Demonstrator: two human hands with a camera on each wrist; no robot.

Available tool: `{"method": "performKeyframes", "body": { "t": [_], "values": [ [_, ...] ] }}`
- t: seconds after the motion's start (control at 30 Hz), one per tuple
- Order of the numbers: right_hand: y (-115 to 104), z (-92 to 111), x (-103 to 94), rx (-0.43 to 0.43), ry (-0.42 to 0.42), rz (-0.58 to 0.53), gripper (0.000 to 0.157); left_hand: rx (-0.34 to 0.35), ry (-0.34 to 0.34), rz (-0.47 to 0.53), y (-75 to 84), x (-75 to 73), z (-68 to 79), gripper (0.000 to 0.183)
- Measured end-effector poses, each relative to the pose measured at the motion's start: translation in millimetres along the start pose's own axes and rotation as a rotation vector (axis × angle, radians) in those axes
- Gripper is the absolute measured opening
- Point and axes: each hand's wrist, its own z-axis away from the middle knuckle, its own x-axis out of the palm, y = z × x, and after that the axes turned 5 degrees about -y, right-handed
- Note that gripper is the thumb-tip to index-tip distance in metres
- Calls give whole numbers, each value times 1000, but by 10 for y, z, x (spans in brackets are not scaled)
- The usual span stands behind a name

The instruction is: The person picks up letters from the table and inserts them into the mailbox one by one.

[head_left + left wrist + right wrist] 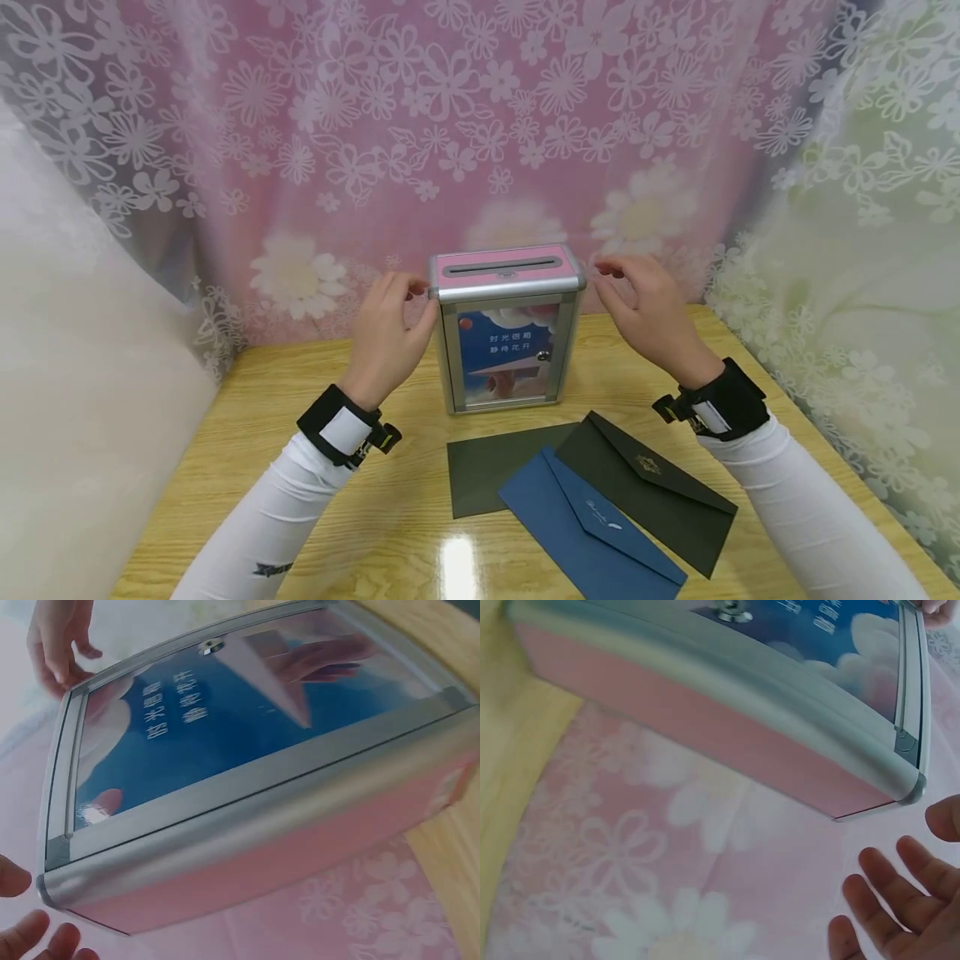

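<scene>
A pink and silver letter box [508, 333] stands upright, with a narrow slot [504, 267] in its pink top. Its front panel carries a blue picture with writing, and a small lock [543, 357] sits at the panel's right. Beside the box's upper left corner is my left hand [388, 340], fingers bent loosely and holding nothing. The left wrist view shows its thumb [13, 877] close to that corner. On the other side my right hand [651, 315] hovers near the upper right corner. In the right wrist view its spread fingers [889, 900] are apart from the box.
In front of the box, a blue envelope [592, 525] overlaps two dark green envelopes, one at the right [652, 492] and one at the left [487, 471]. They lie on a wooden table [300, 467]. Flowered curtains [420, 108] hang behind and at the sides.
</scene>
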Motion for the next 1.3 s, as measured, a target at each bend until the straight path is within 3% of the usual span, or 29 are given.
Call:
{"method": "performKeyframes", "body": {
  "t": [0.23, 0.47, 0.83, 1.03, 1.3],
  "values": [
    [68, 314, -20, 68, -130, 50, 41, -128, -159, -73, -96, 58, 393, 37],
    [116, 595, 36, 71, -197, 88, 47, -229, -377, -151, -167, 313, 816, 43],
    [108, 896, 153, 93, -292, 149, 60, -167, -723, -233, -93, 656, 1297, 72],
    [107, 1022, 249, 103, -304, 160, 67, -158, -821, -245, -69, 785, 1445, 82],
    [122, 1132, 317, 113, -297, 153, 66, -115, -890, -247, 19, 861, 1540, 95]
  ]
}}
